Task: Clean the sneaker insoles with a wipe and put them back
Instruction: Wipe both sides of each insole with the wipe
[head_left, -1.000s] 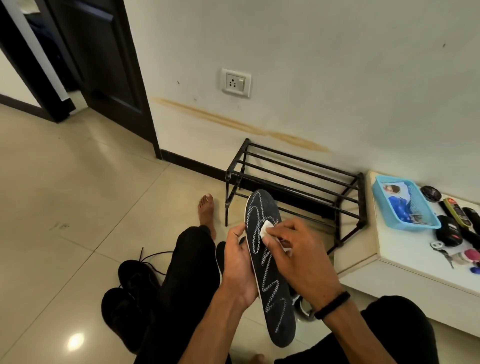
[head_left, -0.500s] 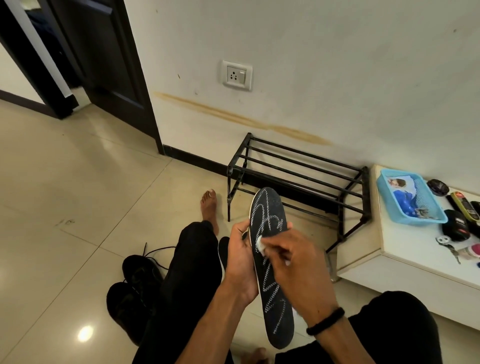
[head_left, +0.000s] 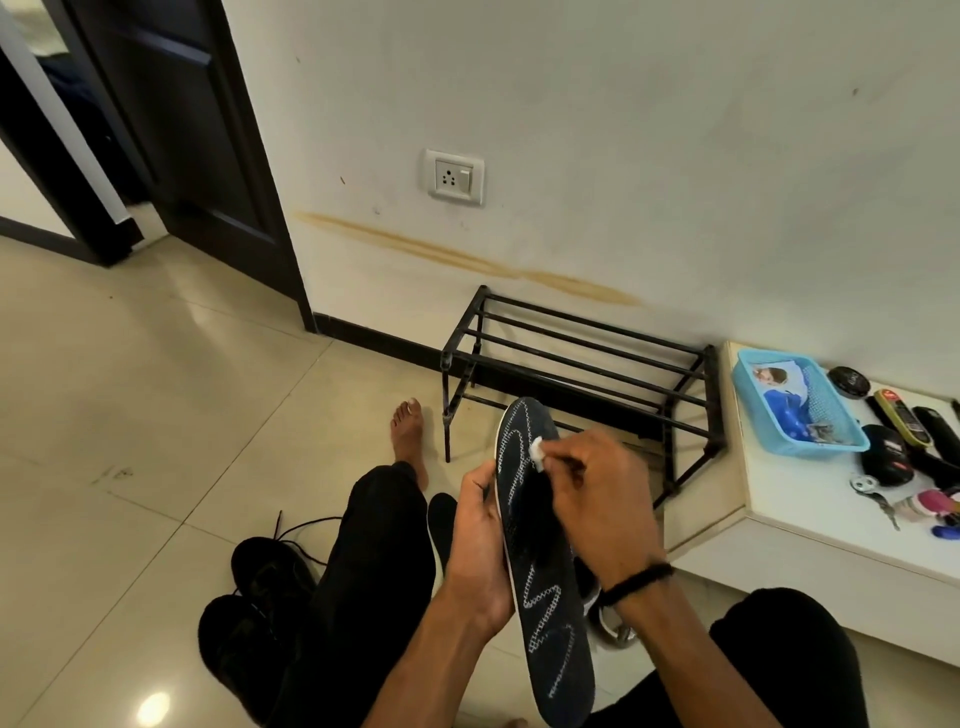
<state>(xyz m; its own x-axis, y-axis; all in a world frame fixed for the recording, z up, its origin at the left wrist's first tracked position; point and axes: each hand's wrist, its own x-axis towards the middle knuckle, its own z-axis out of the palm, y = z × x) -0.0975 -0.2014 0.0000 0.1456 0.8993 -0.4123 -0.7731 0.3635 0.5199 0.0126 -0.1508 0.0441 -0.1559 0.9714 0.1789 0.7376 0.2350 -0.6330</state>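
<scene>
Head view, person seated, legs in dark trousers stretched over the tiled floor (head_left: 130, 415).

Insole (head_left: 540, 571): dark, with a white stitched zigzag pattern, held up in front of the body, patterned face toward the camera, toe end pointing away toward the shoe rack (head_left: 582, 364), heel end nearest the camera.

Left hand (head_left: 480, 551): grips the insole along its left edge near mid-length; fingers (head_left: 480, 480) curled round the rim, the palm behind it.

Right hand (head_left: 597, 499): pinches a small white wipe (head_left: 537, 451) between curled fingers and presses it onto the insole's upper part, near the toe end (only a small corner of the wipe shows past the fingertips). Black band on the wrist.

Sneakers (head_left: 260, 603): a black pair on the floor to the left of the left leg, one with a loose lace trailing. A second dark insole-shaped piece (head_left: 441, 519) lies on the floor between the legs, partly hidden by the left hand; cannot tell more.

Surroundings: black metal shoe rack against the wall, below a wall socket (head_left: 455, 177). At right, a low white tabletop (head_left: 810, 499) carries a blue basket (head_left: 800, 410), a round black tin, keys and several dark small items.
</scene>
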